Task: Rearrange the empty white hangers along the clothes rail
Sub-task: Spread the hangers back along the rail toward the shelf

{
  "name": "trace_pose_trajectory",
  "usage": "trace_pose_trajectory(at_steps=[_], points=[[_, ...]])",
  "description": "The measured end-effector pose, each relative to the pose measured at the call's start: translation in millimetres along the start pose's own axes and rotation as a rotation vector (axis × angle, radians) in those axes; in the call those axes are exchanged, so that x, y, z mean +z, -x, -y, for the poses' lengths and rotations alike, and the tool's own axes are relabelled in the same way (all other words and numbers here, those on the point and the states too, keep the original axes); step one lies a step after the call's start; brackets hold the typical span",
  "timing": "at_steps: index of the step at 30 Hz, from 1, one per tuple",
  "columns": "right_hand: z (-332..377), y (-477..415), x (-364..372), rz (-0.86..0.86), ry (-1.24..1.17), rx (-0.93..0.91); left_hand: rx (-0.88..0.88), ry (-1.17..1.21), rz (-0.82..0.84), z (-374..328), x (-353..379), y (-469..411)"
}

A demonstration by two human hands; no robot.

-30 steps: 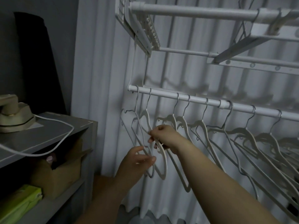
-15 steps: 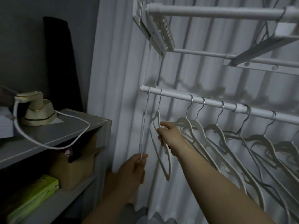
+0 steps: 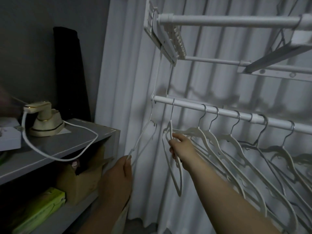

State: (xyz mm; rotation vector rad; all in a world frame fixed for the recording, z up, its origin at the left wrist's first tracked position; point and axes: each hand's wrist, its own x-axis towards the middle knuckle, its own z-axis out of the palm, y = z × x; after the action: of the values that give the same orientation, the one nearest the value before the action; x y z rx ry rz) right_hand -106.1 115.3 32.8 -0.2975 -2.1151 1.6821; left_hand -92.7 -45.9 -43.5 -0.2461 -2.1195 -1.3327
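Note:
A white clothes rail (image 3: 189, 106) runs from centre left down to the right. Several empty white hangers (image 3: 236, 146) hang close together along its right part. My left hand (image 3: 120, 173) pinches the lower end of a thin white hanger (image 3: 143, 141) that hangs at the rail's left end and swings out to the left. My right hand (image 3: 181, 148) grips the second hanger (image 3: 179, 179), turned edge-on, just below its metal hook. A gap of bare rail lies between this hanger and the packed ones.
A grey shelf unit (image 3: 70, 146) stands at the left with a cream iron (image 3: 44, 119) and its white cord on top, a cardboard box (image 3: 81, 179) and a green pack below. A white curtain hangs behind the rail. A folding rack (image 3: 219, 20) juts out overhead.
Both hangers at the left have been spread apart: my left hand has drawn the thin one out to the left. My right hand keeps its grip on the second hanger.

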Motion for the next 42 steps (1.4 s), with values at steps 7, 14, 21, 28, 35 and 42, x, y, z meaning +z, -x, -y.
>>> trace_pose_trajectory(at_steps=[7, 14, 21, 28, 35, 42], points=[[-4, 3, -4, -0.018, 0.022, -0.028, -0.127, 0.119, 0.071, 5, -1, 0], [-6, 7, -17, -0.042, 0.054, -0.029, -0.121, 0.0, 0.102, 4, -4, -2], [2, 24, -26, -0.068, 0.35, -0.132, 0.133, 0.022, -0.029, -21, -8, 4], [18, 51, -63, -0.384, 0.9, -0.464, 0.205, 0.073, 0.209, -57, 16, 28], [-10, 61, -80, -0.267, 0.911, -0.258, 0.149, -0.089, 0.359, -70, 44, 37], [-19, 64, -77, -0.168, 0.885, -0.119, 0.032, -0.173, 0.382, -53, 54, 25]])
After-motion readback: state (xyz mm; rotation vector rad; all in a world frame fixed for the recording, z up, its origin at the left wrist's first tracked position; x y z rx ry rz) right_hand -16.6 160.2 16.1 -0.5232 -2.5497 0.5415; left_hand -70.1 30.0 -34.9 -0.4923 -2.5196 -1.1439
